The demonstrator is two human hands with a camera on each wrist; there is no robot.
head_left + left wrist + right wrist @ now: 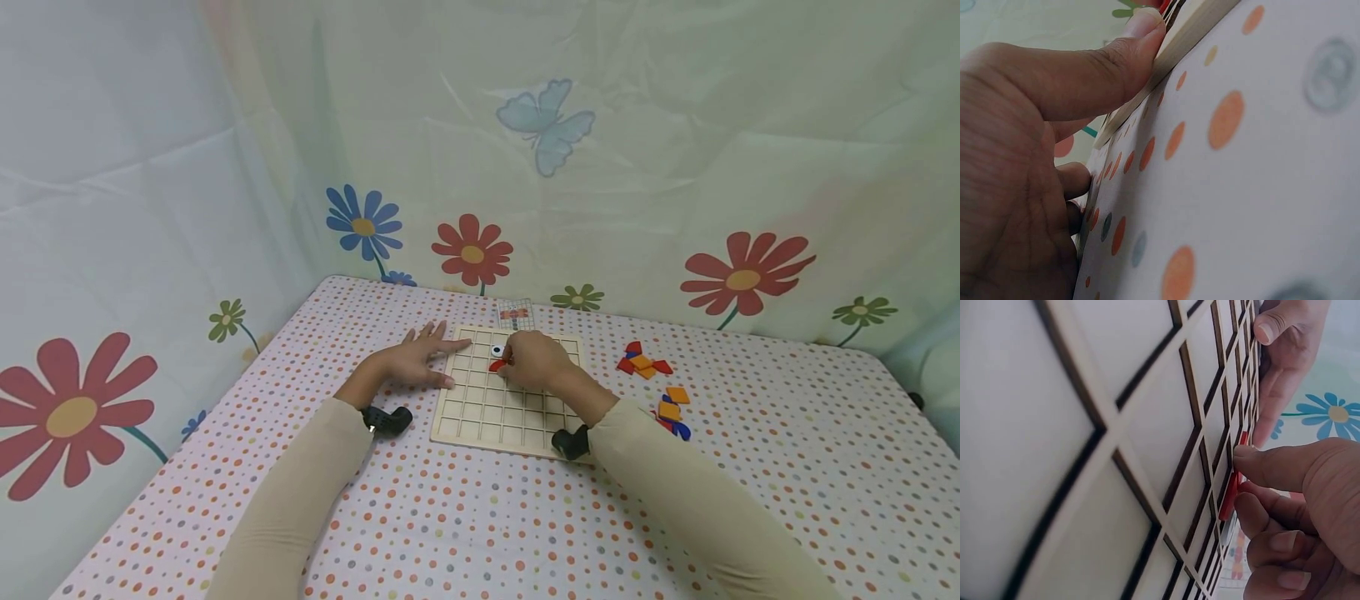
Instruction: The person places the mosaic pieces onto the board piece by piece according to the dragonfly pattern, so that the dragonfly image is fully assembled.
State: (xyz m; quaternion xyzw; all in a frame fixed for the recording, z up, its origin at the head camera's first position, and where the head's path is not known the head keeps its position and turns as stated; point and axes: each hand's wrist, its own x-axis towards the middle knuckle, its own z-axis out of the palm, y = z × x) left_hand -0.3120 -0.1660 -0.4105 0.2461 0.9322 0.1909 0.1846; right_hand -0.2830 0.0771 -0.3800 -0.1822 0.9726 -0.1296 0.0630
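Observation:
A wooden grid board lies on the dotted tablecloth. My left hand rests at its left edge with fingers spread; in the left wrist view the thumb touches the board's rim. Over the upper part of the grid, my right hand pinches a small red tile between thumb and fingers, low against the squares. Another bit of red shows beside the fingertips in the head view. Just above it sits a white tile with an eye drawn on it. My right hand hides part of the grid.
Behind the board lies a pattern card with a red figure. To the right are two loose groups of tiles: red and orange ones, and orange, blue and red ones. A flowered curtain stands behind the table.

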